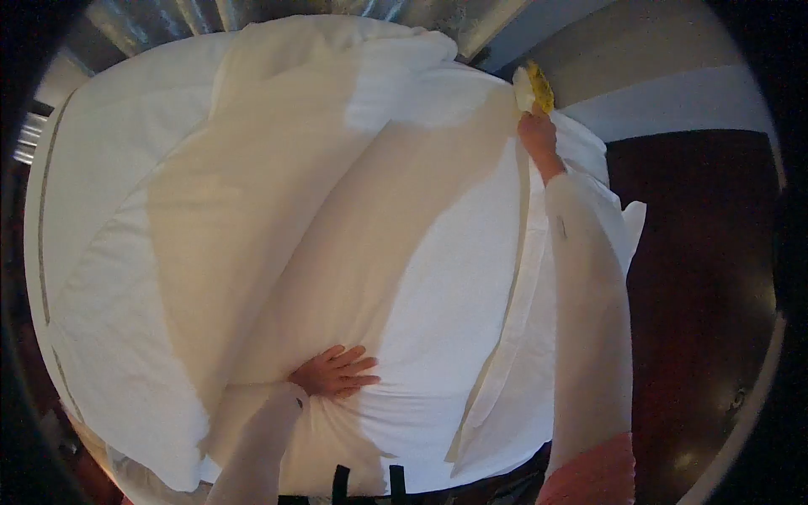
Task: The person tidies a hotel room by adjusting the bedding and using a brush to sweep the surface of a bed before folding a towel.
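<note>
White bedding (454, 311) is spread over a bed, with soft folds running diagonally across it. My left hand (337, 372) lies flat on the bedding near the lower middle, its fingers spread and holding nothing. At the upper right, by the bed's far corner, my right hand (539, 130) is closed round a yellow and white item (539, 87), whose lower end is hidden by the fingers. White sleeves cover both forearms.
Striped curtains (198, 15) hang beyond the bed's far edge. A grey wall (665, 59) stands at the upper right, above a dark reddish floor (699, 252). A loose sheet edge (635, 227) sticks out on the right.
</note>
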The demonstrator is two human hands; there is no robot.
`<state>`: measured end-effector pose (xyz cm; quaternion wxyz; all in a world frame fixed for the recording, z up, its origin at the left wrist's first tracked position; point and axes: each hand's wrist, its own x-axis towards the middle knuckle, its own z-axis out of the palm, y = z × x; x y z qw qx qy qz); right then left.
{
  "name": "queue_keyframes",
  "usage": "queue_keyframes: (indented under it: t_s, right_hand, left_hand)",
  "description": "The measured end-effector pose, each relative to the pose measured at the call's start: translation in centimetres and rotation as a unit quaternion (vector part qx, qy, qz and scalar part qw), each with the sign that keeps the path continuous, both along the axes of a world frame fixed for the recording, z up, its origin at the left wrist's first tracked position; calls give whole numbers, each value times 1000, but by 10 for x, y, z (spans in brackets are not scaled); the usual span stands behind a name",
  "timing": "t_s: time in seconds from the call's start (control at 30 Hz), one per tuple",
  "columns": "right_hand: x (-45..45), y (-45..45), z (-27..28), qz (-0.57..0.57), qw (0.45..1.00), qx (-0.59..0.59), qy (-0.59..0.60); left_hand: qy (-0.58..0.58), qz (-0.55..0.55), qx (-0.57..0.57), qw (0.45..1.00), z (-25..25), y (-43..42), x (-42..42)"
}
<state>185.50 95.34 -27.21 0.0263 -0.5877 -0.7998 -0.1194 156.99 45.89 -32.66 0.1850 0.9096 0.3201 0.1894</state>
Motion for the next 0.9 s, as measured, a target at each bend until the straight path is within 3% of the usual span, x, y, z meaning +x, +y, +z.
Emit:
queue_keyframes:
  t_s: [0.07,0.1,0.17,0.27,0.3,0.37,0.4,0.5,0.57,0.67,0.77,0.87,0.9]
  right_hand:
    - [-49,-83,31,-77,985,5,155]
    - [-45,-133,18,22,960,-13,278]
    - [-40,-273,6,19,956,-141,256]
    - [-11,-494,-26,110,935,-331,64]
    - [-4,-535,-21,130,916,-375,55]
    - [-24,-527,6,-8,843,-405,355]
    - [-31,-501,5,-36,855,-358,374]
    - [-70,-323,0,-6,948,-166,270]
    - [-100,-194,0,14,966,-73,249]
    - [-129,-86,18,10,967,-54,248]
    - [-139,-130,35,4,915,-97,392]
    - [-147,-308,30,28,762,-68,644]
    - [-121,-375,10,-36,838,-11,545]
  left_hand:
    - [-8,6,4,1000,-11,-2,0]
    - [-15,5,-3,1000,-18,-2,-2]
    - [-23,2,-18,1000,-15,-6,-3]
    - [-9,-11,-39,999,-10,-18,-6]
    - [7,-25,-52,998,-18,-23,-4]
    - [17,-18,-48,999,-8,-24,-6]
    - [8,1,-31,999,-3,-22,-1]
    - [-23,33,-22,999,-4,-18,3]
    - [-21,25,-18,999,-15,-20,-5]
    - [-35,18,-24,999,-24,-25,-3]
    - [-74,7,-41,996,-21,-28,-7]
    - [-115,-19,-53,992,-17,-26,-17]
    - [-114,-10,-42,993,-7,-27,-9]
